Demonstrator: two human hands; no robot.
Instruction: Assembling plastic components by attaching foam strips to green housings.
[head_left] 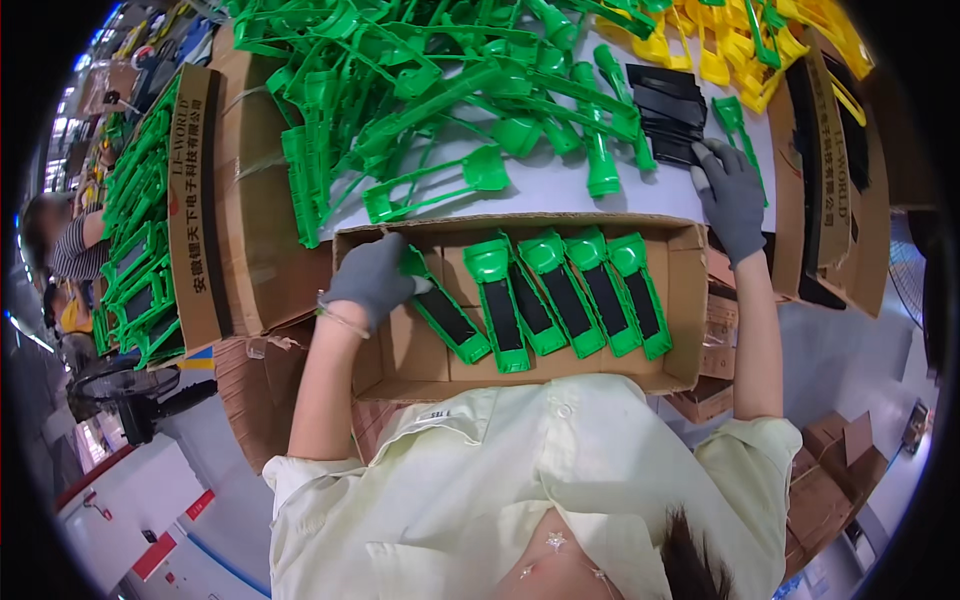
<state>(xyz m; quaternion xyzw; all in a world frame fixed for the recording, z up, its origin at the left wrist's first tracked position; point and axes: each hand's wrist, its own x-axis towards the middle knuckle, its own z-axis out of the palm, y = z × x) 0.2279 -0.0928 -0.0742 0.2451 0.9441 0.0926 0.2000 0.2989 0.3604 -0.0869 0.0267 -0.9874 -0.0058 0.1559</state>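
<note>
My left hand (370,275), in a grey glove, grips the top end of a green plastic frame with a black strip in it (445,315). That piece leans inside an open cardboard box (440,388) in front of me. To its right in the box, several similar green frames (508,325) stand in a slanted row, each with a black strip along its middle. My right hand (732,200), also gloved, reaches past the box to a stack of black strips (665,105). Its fingertips are closed at the near end of the lowest strip.
A large heap of empty green frames (420,80) covers the white table (640,195). Yellow frames (710,50) lie at the far right. Cardboard boxes stand on both sides, the left one (150,220) full of green frames. A person's striped sleeve (80,248) shows at far left.
</note>
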